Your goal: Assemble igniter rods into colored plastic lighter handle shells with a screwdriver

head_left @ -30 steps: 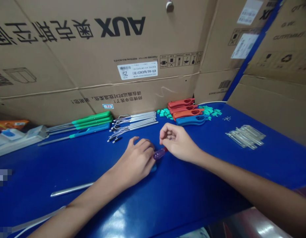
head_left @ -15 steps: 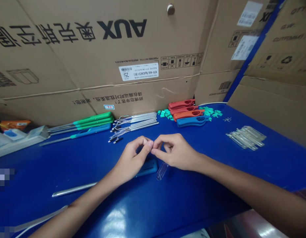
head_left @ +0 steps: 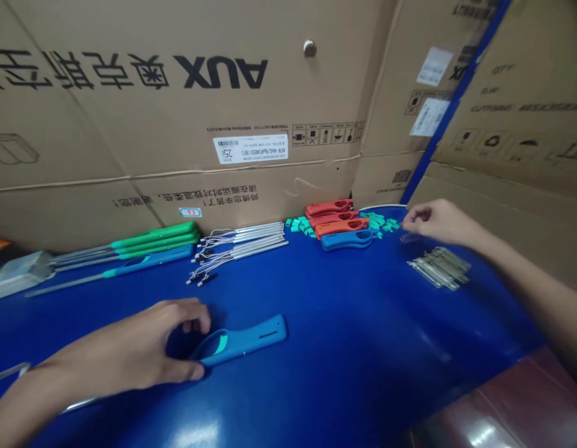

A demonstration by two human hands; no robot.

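Observation:
My left hand (head_left: 139, 342) lies at the lower left, its fingers and thumb around the looped end of a blue plastic lighter handle (head_left: 241, 340). That handle rests flat on the blue table (head_left: 344, 348). At the far right, my right hand (head_left: 437, 223) hangs with curled fingers just above a small clear plastic tube (head_left: 409, 238). Whether it touches the tube is hard to see. A bundle of clear tubes (head_left: 440, 268) lies just below that hand, and small green plastic pieces (head_left: 376, 221) lie to its left.
Along the back edge lie green-handled lighters (head_left: 152, 236), metal rods with thin wires (head_left: 239, 244), red-orange handles (head_left: 330, 216) and a blue handle (head_left: 347, 240). Large AUX cardboard cartons (head_left: 218, 71) form the wall behind the table. A power strip (head_left: 15, 274) sits far left.
My hands have separated from the table's centre: the left moved left and the right moved far right. The blue handle now lies exposed, and the clear tube near it is gone.

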